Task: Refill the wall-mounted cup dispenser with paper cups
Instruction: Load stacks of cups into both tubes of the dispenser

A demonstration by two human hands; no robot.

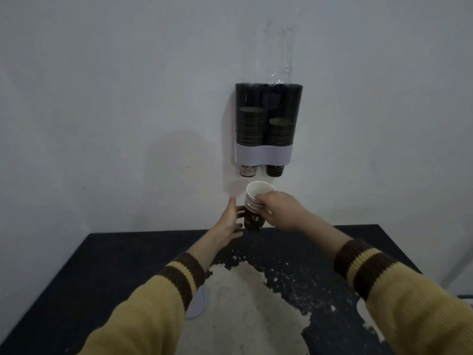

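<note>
Below the wall-mounted cup dispenser (267, 126), both hands meet around a short stack of paper cups (256, 204). From the head view, the only one, the dispenser is a dark twin tube with a pale band across its lower part; each tube holds a partial column of cups, the left column standing higher than the right, and one cup pokes out of each opening at the bottom.

The stack sits just under those openings and above the far edge of the dark table (128, 257), whose top is worn through to a pale patch. Its long axis runs nearly upright, the white mouth tilted slightly toward the viewer, a dark printed cup lowest.

The right hand (280, 210) has its fingers closed around the upper cups near the rim, holding them. The left hand (230, 219) lies against the stack's lower left side, fingers loosely spread and thumb raised; whether it grips or only steadies I cannot tell.

The dispenser's open tops lie well above the stack, almost straight up the wall, so I judge the cups must be lifted past the whole housing before dropping in. The right hand, holding higher, looks better placed to carry them, and the right tube has more room.
</note>
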